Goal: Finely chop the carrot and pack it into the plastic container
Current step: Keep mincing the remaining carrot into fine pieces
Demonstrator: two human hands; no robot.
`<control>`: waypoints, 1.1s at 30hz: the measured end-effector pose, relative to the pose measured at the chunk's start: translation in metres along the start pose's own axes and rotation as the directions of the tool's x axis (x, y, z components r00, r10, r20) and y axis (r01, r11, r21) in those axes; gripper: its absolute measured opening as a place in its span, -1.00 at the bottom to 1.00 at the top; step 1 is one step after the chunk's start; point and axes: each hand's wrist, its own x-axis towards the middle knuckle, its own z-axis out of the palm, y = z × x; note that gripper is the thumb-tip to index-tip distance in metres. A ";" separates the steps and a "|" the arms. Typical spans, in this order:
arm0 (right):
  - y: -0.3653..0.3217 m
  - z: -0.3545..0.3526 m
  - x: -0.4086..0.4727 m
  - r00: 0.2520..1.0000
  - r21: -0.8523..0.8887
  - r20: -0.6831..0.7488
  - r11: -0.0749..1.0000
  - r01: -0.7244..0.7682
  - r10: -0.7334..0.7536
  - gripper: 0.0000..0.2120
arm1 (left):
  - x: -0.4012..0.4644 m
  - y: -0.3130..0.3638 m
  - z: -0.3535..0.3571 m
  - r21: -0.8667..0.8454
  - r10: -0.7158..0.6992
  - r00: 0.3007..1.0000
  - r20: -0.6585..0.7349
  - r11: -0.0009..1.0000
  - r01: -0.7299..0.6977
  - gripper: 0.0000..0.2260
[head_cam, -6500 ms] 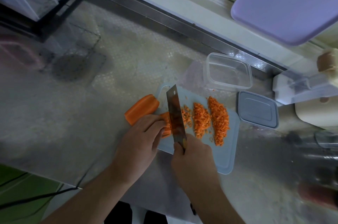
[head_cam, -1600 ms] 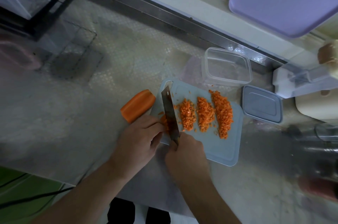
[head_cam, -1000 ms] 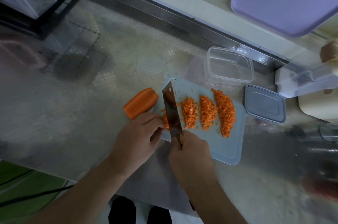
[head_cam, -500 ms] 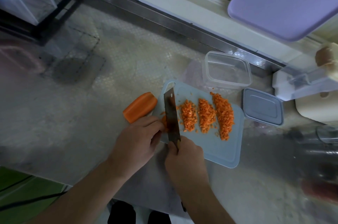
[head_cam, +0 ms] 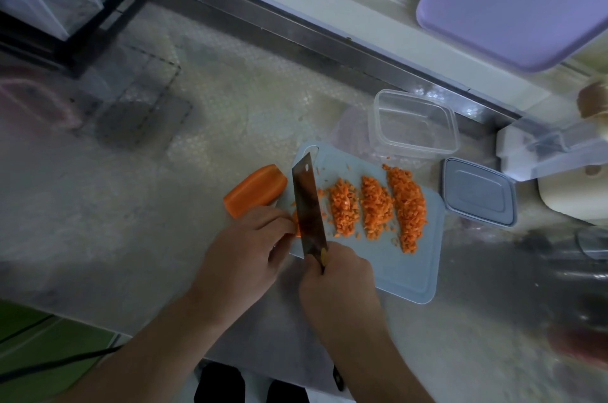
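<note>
Head view: my right hand (head_cam: 337,274) grips the cleaver (head_cam: 308,205) handle, blade on the cutting board (head_cam: 408,267); my left hand (head_cam: 245,251) curls over a carrot piece (head_cam: 297,221). Three chopped carrot rows (head_cam: 375,207) lie beside it, the plastic container (head_cam: 413,124) behind on the worktop (head_cam: 164,205).

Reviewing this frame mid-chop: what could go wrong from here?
1. The left hand pins a very short carrot piece right against the cleaver gripped by the right hand; fingertips could get nicked.
2. The cutting board looks to overhang the counter's near edge, so it may tip or slide.
3. The whole carrot chunk lies loose off the board and might roll.
</note>
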 end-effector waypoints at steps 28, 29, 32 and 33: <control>0.016 -0.017 0.001 0.999 0.041 -0.038 0.999 0.014 -0.012 -0.75 | 0.010 0.011 0.005 0.029 0.020 0.999 0.040 0.999 -0.021 -0.85; 0.015 -0.016 0.000 0.999 0.040 -0.040 0.999 0.021 -0.020 -0.76 | 0.009 0.011 0.005 0.046 0.017 0.999 0.038 0.999 -0.018 -0.85; 0.011 -0.013 -0.001 1.000 0.015 -0.011 1.000 0.008 -0.008 -0.80 | 0.008 0.011 0.006 0.078 -0.018 0.999 0.030 0.997 0.015 -0.83; 0.010 -0.011 0.000 1.000 0.011 -0.002 1.000 -0.003 0.003 -0.82 | 0.008 0.011 0.007 0.076 -0.019 0.999 0.027 0.997 0.017 -0.83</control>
